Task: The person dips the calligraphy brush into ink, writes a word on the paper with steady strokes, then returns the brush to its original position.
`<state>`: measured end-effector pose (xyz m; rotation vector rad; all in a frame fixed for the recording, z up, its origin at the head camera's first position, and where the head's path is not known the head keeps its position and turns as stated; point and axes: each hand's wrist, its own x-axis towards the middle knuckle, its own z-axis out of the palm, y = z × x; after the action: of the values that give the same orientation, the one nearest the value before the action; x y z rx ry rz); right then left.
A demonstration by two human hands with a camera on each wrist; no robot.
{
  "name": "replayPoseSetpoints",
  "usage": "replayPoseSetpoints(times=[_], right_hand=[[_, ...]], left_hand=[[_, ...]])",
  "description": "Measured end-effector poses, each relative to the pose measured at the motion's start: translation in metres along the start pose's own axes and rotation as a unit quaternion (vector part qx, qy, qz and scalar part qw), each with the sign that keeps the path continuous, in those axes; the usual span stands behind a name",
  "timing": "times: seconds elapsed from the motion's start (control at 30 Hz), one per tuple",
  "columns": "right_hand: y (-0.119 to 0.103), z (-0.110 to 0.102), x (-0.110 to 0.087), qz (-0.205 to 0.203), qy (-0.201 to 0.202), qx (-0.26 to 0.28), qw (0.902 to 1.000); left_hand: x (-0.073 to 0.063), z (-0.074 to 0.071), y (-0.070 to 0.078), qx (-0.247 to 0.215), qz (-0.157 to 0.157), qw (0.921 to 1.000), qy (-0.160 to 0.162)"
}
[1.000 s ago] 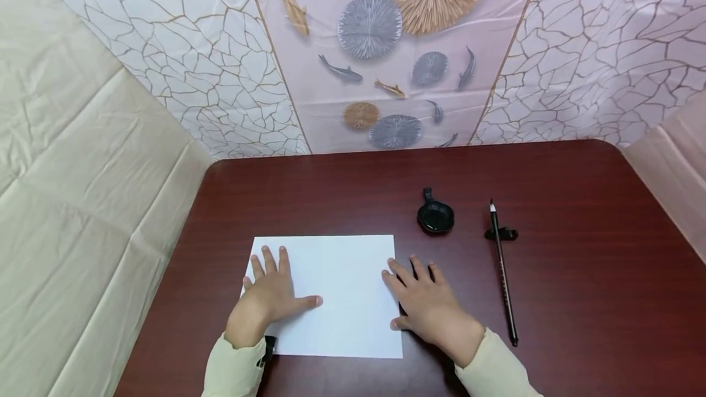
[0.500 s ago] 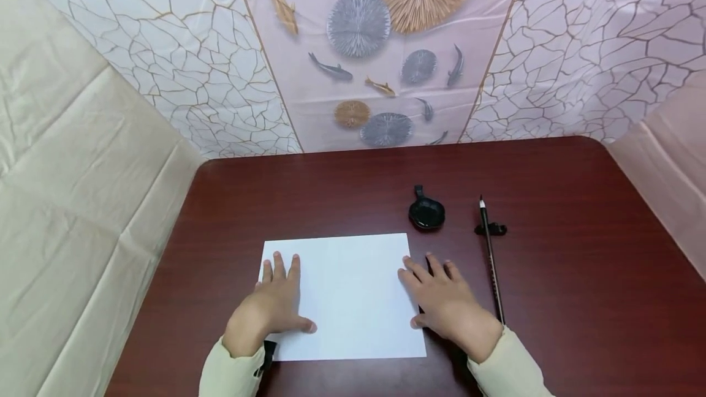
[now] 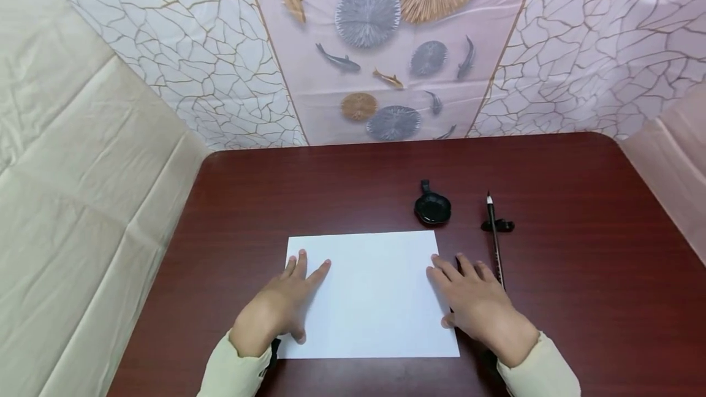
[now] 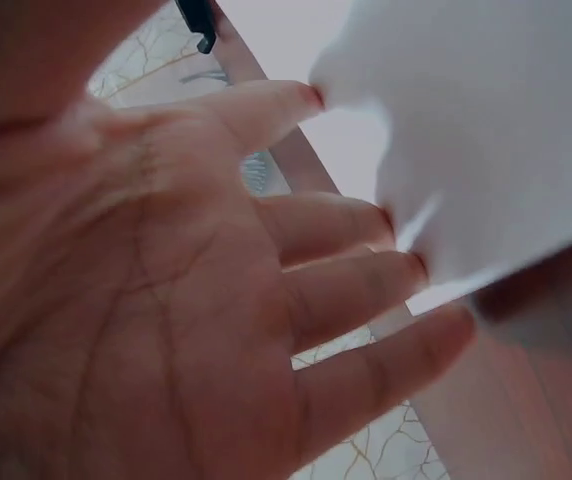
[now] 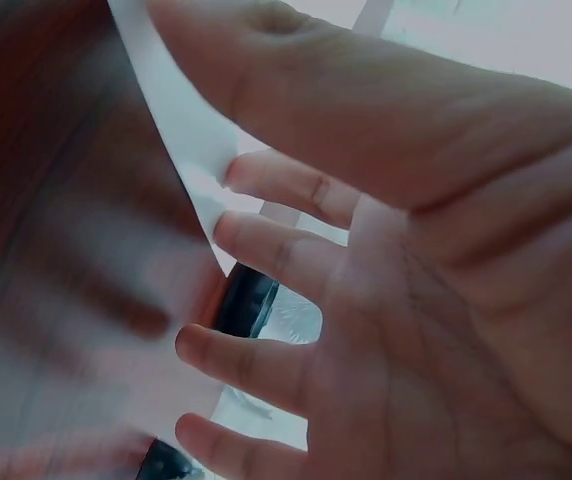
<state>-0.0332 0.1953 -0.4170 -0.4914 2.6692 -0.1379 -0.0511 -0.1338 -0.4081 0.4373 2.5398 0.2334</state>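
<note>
A blank white sheet of paper (image 3: 375,299) lies flat on the dark red table. My left hand (image 3: 278,308) rests on its left edge with fingers spread; in the left wrist view three fingertips (image 4: 406,262) touch the sheet, and the little finger is at its border. On the opposite side my right hand (image 3: 480,302) is spread along the right edge. Its thumb and two fingertips (image 5: 234,228) lie on the paper, while the other fingers are over the bare tabletop in the right wrist view. Neither hand grips anything.
Behind the paper, a small black ink dish (image 3: 432,208) with a short handle stands on the table (image 3: 331,192). To its right a writing brush (image 3: 495,241) leans on a black brush rest (image 3: 504,225), its lower end hidden by the right hand. A patterned cloth (image 3: 386,78) hangs behind.
The paper has shifted right along the table, nearer the ink dish and brush. Both hands moved right with it, and the left thumb has drawn back toward the sheet's left edge.
</note>
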Motion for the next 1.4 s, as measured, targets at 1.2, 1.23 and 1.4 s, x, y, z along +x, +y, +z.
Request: replayPoseSetpoints(times=[1.2, 1.23, 1.4], right_hand=[[0.038, -0.001, -0.015, -0.007, 0.056, -0.087, 0.9946], [0.039, -0.001, -0.015, -0.006, 0.054, -0.084, 0.9950], [0.041, -0.001, -0.016, -0.010, 0.048, -0.075, 0.9959]], left_hand=[[0.023, 0.012, -0.032, 0.000, 0.119, 0.9927, 0.023], [0.024, 0.012, -0.032, 0.000, 0.121, 0.9925, 0.021], [0.027, 0.012, -0.030, -0.002, 0.115, 0.9934, 0.010]])
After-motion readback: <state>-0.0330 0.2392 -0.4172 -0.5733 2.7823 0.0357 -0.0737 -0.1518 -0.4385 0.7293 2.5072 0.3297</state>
